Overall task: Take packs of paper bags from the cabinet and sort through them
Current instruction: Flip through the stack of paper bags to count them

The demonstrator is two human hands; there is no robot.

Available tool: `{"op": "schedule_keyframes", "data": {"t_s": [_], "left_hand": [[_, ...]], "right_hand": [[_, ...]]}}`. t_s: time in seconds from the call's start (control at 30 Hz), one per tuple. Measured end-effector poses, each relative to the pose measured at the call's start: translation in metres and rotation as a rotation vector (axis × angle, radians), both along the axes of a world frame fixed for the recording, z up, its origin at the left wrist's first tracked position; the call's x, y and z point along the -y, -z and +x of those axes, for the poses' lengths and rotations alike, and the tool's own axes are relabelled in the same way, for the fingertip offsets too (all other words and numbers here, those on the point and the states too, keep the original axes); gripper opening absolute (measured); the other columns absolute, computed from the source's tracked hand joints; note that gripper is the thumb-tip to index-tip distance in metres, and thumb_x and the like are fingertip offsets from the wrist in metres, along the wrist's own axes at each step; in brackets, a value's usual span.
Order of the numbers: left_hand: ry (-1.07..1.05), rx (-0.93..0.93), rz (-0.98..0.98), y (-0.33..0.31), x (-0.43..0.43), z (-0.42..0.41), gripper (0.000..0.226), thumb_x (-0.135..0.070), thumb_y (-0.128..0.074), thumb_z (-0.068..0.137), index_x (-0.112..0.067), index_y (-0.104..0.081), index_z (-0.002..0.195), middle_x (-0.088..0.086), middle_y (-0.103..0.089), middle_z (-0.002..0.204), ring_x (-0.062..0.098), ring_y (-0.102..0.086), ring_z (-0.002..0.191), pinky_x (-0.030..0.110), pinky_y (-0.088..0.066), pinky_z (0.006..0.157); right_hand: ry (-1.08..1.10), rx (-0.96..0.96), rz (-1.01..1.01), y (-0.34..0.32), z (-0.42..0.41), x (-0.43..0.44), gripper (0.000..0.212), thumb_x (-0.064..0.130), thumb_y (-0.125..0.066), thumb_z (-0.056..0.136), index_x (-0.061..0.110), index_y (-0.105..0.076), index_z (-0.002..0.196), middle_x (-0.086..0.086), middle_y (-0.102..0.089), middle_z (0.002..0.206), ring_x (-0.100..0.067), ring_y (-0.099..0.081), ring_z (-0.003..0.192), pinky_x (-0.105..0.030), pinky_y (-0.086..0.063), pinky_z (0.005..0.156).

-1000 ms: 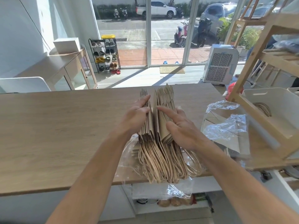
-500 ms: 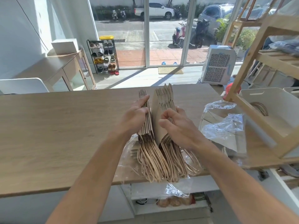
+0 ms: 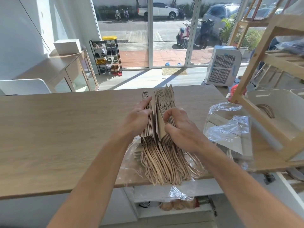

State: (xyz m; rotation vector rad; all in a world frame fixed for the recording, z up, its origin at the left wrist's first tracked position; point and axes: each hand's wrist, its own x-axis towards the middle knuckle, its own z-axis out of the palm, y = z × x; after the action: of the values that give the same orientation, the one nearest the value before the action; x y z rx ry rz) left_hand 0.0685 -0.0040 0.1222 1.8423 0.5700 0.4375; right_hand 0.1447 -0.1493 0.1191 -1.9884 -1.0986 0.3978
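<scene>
A thick stack of brown paper bags [image 3: 164, 99] stands on edge on the wooden table [image 3: 57, 129], its twisted paper handles [image 3: 164, 165] fanning over the near edge. My left hand [image 3: 138, 117] presses flat against the left part of the stack. My right hand [image 3: 179, 129] curls its fingers over the right part, with one bag face showing in the gap between the two. Clear plastic wrap [image 3: 130, 155] lies under the stack.
A second pack of bags in clear plastic [image 3: 230, 130] lies to the right. A wooden shelf frame [image 3: 263, 116] with a white bin [image 3: 283, 112] stands at the right end of the table. Beyond are glass doors, a shoe rack and a white appliance.
My right hand's fingers have curled in and pulled bags rightwards, widening the gap in the stack. The left hand holds its place.
</scene>
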Motion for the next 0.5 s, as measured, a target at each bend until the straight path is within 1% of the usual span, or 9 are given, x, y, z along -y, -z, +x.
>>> {"op": "schedule_keyframes", "data": {"t_s": [0.07,0.1,0.17,0.23,0.3,0.37,0.4,0.43,0.5], "left_hand": [[0.001,0.002,-0.007,0.001,0.0,-0.001,0.05,-0.014,-0.039,0.098,-0.031,-0.038,0.145,-0.009,-0.03,0.156,0.006,-0.022,0.141,0.025,-0.013,0.113],[0.001,0.002,-0.011,0.0,0.0,-0.001,0.05,-0.014,-0.039,0.098,-0.031,-0.038,0.145,-0.009,-0.03,0.156,0.006,-0.021,0.141,0.028,-0.013,0.116],[-0.005,0.002,-0.014,0.0,0.001,0.0,0.05,-0.014,-0.039,0.098,-0.031,-0.039,0.145,-0.009,-0.03,0.156,0.007,-0.021,0.142,0.032,-0.013,0.118],[-0.015,0.003,-0.006,-0.001,0.001,0.001,0.05,-0.014,-0.04,0.098,-0.03,-0.039,0.145,-0.009,-0.031,0.155,0.007,-0.022,0.141,0.031,-0.014,0.117],[-0.018,0.005,-0.003,-0.001,0.002,0.001,0.05,-0.013,-0.041,0.097,-0.03,-0.039,0.145,-0.009,-0.033,0.154,0.006,-0.023,0.14,0.027,-0.014,0.116],[-0.011,0.006,-0.005,-0.001,0.002,0.001,0.05,-0.014,-0.041,0.097,-0.03,-0.039,0.145,-0.01,-0.033,0.154,0.005,-0.023,0.14,0.026,-0.014,0.115],[-0.008,0.005,-0.006,-0.001,0.002,0.0,0.05,-0.014,-0.04,0.097,-0.03,-0.038,0.145,-0.01,-0.032,0.154,0.005,-0.023,0.14,0.028,-0.014,0.116],[-0.007,0.003,-0.004,-0.001,0.002,0.0,0.05,-0.014,-0.04,0.098,-0.03,-0.038,0.145,-0.011,-0.031,0.154,0.005,-0.022,0.141,0.029,-0.013,0.117],[-0.012,-0.001,0.003,-0.001,0.001,-0.001,0.05,-0.015,-0.04,0.098,-0.031,-0.038,0.145,-0.011,-0.031,0.155,0.006,-0.021,0.142,0.03,-0.013,0.117]], "right_hand": [[-0.021,0.011,-0.012,-0.001,0.0,0.001,0.042,0.025,-0.041,0.091,0.052,-0.041,0.123,-0.002,-0.026,0.148,-0.017,-0.044,0.116,-0.031,-0.029,0.094],[-0.029,0.004,-0.022,-0.003,0.0,0.001,0.047,0.023,-0.039,0.092,0.056,-0.04,0.127,-0.003,-0.022,0.151,-0.021,-0.041,0.124,-0.032,-0.029,0.099],[-0.03,-0.022,-0.026,-0.006,-0.001,0.001,0.045,0.023,-0.038,0.093,0.059,-0.048,0.119,-0.005,-0.019,0.152,-0.022,-0.041,0.127,-0.035,-0.033,0.103],[-0.017,-0.042,-0.02,-0.007,-0.002,0.001,0.039,0.022,-0.04,0.092,0.056,-0.056,0.101,-0.005,-0.024,0.149,-0.02,-0.047,0.12,-0.039,-0.039,0.099],[-0.006,-0.017,-0.023,-0.005,-0.001,0.001,0.027,0.026,-0.043,0.089,0.048,-0.057,0.094,-0.004,-0.03,0.144,-0.021,-0.042,0.125,-0.045,-0.035,0.102],[0.019,0.033,-0.057,-0.002,0.0,0.0,0.012,0.042,-0.044,0.085,0.044,-0.053,0.092,-0.003,-0.032,0.142,-0.02,-0.037,0.129,-0.05,-0.029,0.104],[0.029,0.056,-0.064,0.0,0.001,-0.001,0.018,0.054,-0.044,0.081,0.043,-0.051,0.092,-0.003,-0.033,0.142,-0.018,-0.038,0.125,-0.051,-0.029,0.104],[0.041,0.067,-0.063,0.001,0.0,-0.002,0.03,0.065,-0.045,0.075,0.041,-0.05,0.092,-0.002,-0.033,0.141,-0.018,-0.04,0.12,-0.048,-0.031,0.102],[0.052,0.109,-0.04,0.003,-0.001,-0.004,0.041,0.072,-0.053,0.069,0.039,-0.048,0.093,-0.002,-0.033,0.14,-0.015,-0.04,0.112,-0.036,-0.033,0.093]]}}
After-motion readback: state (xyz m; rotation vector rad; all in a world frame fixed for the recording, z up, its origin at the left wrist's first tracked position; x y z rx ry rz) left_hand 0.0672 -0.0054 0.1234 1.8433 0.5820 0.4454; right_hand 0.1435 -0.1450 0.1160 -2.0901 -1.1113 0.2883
